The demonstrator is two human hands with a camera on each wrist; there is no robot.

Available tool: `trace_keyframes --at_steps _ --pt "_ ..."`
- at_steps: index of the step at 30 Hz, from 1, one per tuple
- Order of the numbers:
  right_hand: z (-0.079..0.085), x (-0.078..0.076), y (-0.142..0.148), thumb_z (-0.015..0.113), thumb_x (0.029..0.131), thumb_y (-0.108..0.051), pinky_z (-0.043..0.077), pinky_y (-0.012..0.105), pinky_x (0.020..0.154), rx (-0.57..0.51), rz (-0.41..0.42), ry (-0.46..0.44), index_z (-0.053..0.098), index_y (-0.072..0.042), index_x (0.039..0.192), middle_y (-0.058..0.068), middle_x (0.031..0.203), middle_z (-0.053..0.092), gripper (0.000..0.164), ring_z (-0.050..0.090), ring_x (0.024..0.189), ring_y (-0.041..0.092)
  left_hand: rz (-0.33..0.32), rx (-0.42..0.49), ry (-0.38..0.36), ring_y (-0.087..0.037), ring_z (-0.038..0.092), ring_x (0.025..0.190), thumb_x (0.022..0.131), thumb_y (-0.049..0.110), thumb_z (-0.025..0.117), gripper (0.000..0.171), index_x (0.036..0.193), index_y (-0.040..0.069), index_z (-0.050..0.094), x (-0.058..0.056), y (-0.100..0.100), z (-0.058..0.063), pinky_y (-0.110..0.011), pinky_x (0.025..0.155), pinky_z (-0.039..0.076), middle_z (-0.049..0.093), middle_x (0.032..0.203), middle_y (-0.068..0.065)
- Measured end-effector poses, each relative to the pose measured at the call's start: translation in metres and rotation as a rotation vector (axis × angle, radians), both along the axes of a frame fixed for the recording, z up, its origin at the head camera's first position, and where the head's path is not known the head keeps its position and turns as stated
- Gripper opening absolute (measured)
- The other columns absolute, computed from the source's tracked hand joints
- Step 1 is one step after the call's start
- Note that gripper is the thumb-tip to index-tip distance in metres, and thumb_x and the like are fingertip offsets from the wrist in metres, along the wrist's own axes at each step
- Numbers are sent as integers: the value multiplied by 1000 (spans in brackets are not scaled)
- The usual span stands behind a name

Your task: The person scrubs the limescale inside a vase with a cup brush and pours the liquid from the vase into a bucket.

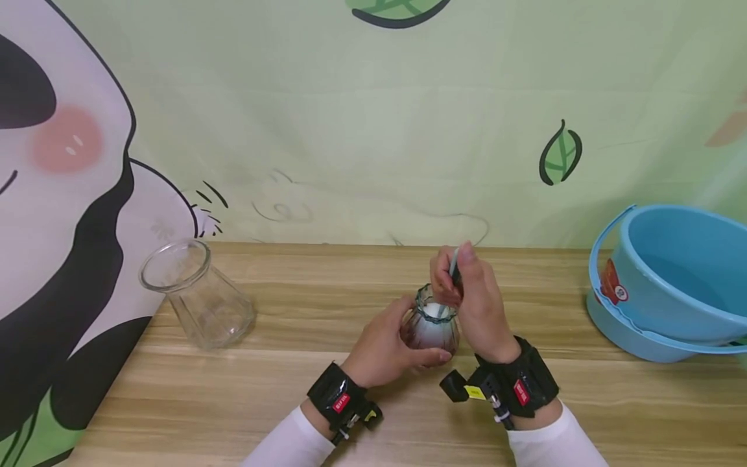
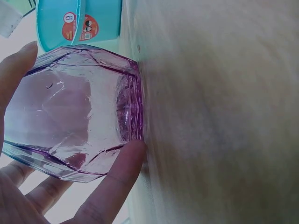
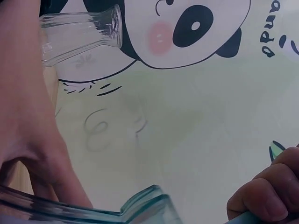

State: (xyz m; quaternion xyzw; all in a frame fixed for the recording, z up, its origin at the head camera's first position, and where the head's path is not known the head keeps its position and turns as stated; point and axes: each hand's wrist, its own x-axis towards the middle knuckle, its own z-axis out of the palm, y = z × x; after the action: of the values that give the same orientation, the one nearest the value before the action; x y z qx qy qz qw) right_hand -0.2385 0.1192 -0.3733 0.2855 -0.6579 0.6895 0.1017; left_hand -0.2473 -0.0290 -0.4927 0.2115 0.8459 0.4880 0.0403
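A small faceted glass vase (image 1: 432, 336), purple at its base (image 2: 128, 109) and teal at its wavy rim, stands at the middle of the table. My left hand (image 1: 382, 347) grips its side, thumb and fingers spread around the glass. Above the mouth, my right hand (image 1: 481, 318) holds a thin pale teal handle (image 1: 454, 264) in curled fingers. The handle points down into the vase; its lower end is hidden, so its kind is unclear. Something whitish shows inside the mouth. In the right wrist view only a bit of the handle (image 3: 247, 217) appears under the fingers.
A clear glass vase (image 1: 213, 311) with a wide rim stands at the left. Two-tier blue bucket shapes with a handle (image 1: 642, 324) sit at the right edge. Behind the wooden table (image 1: 327, 279) hangs a green cloth with a panda print (image 1: 157, 194).
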Motion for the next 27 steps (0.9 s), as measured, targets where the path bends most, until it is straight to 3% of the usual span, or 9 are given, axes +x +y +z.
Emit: trace_keyframes --at_steps 12,27 --pt "-11 -8 2 21 106 -42 21 33 44 82 -12 -58 34 -3 70 4 59 29 55 26 49 22 2 -12 -6 -7 54 96 64 62 81 77 128 41 44 1 0 1 -37 80 51 56 113 13" --pt "-14 -12 2 20 105 -47 19 32 42 50 0 -74 34 -3 70 3 59 28 59 24 48 21 0 -20 9 -7 54 97 64 63 81 78 129 40 44 1 0 2 -37 80 51 57 113 13"
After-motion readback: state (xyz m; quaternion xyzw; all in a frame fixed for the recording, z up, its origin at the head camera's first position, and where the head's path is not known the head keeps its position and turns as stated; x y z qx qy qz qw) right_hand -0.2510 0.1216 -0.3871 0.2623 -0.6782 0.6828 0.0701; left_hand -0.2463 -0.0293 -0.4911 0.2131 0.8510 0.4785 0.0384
